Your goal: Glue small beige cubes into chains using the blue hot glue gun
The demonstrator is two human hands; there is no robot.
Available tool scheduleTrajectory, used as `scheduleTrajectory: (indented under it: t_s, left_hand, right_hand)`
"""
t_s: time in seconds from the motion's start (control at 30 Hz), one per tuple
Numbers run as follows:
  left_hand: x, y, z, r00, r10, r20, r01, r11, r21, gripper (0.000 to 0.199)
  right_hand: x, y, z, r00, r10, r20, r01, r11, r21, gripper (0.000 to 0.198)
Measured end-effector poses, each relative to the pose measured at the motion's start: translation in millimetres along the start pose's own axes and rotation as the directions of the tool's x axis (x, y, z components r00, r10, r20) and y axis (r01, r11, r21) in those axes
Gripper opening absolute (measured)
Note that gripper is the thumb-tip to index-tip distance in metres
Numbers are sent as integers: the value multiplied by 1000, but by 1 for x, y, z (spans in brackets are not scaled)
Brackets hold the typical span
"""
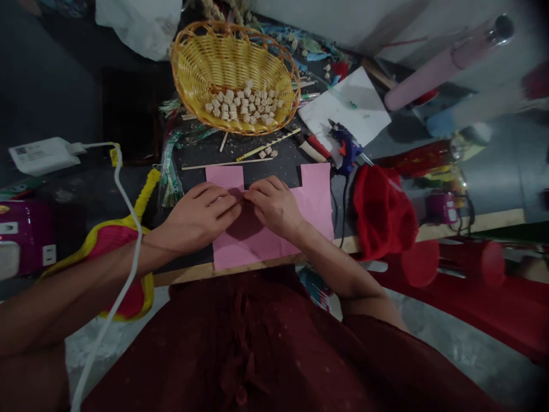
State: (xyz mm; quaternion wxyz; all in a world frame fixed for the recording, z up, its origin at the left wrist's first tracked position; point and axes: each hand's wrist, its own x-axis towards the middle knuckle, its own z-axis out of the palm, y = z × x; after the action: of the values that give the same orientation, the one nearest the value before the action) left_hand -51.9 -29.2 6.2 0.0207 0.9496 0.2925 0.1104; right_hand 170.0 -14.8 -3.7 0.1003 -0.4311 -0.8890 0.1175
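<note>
A sheet of pink paper [317,206] lies at the front of the dark table, with a notch in its far edge. Over it, near that notch, my left hand [206,213] and my right hand [278,207] meet at the fingertips. My left fingers lie bent and close together. On the right hand, thumb and forefinger are pinched. Whatever is between the fingertips is too small to make out. Just beyond the hands are a thin stick [227,164], a yellow patterned stick [268,144] and a few small pale folded pieces [268,152].
A yellow wicker basket [210,57] holds many pale folded pieces. Right of it are red-handled pliers [315,146], a blue glue gun [346,150], white paper [364,109] and red cloth [381,212]. A white cable [128,274] crosses my left forearm; a charger [43,154] lies left.
</note>
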Motion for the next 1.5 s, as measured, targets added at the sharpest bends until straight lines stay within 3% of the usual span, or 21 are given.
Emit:
scheduleTrajectory:
  t_s: [0.23,0.47,0.77,1.13,1.5]
  left_hand:
    - [3,3,5,997,50,-60,-46,997,63,25]
    - [5,1,6,999,39,-29,-39,999,-2,32]
    - [5,0,7,998,46,35,-46,999,3,33]
    - [18,-4,8,991,72,113,-68,997,-32,25]
    - [27,-9,15,997,56,-45,-57,998,-9,23]
  right_hand:
    - [-4,10,3,998,-55,-33,57,995,84,35]
    - [-15,26,-1,990,-41,-138,57,992,112,31]
    - [-14,21,5,993,-46,-106,54,995,79,26]
    - [-17,21,3,981,-90,-172,107,990,93,23]
    - [-13,19,5,999,16,-42,-9,986,165,36]
